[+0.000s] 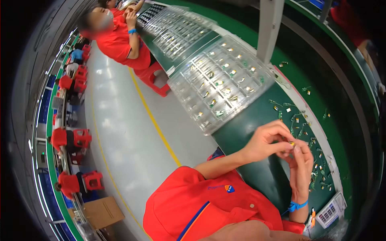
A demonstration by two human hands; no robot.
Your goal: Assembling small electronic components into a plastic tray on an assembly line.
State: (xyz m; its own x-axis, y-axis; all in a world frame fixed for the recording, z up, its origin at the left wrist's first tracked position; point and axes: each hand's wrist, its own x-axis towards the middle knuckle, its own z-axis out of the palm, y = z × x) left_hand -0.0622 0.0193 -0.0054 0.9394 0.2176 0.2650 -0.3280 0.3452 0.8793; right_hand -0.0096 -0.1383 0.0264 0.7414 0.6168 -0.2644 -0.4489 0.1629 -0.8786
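At the right of centre in the frame, above the green desk (257,132), both hands meet over a small yellow component (292,143). The left hand (265,141) comes in from the left with fingers curled and tips pinched narrow on the piece. The right hand (300,160) rises from the lower edge, a blue wrist strap (297,206) on its forearm, fingertips closed against the same piece from below. The part is held in the air between the two pinches, not resting on the desk.

Just to the right of the hands, loose small parts (311,160) with thin green leads lie scattered on the desk. A clear compartment tray (219,86) sits at upper centre, several cells holding one small part each; more such trays run toward the upper left, where another person in a red shirt (120,40) sits. A small white device (330,211) lies at lower right.

Judgement on technique: the piece is tiny, so the grip is best kept at the fingertips, with light pressure. The work should stay low over the desk, so that a dropped part lands among the others. Whether the piece is one item or two being joined cannot be told at this size.
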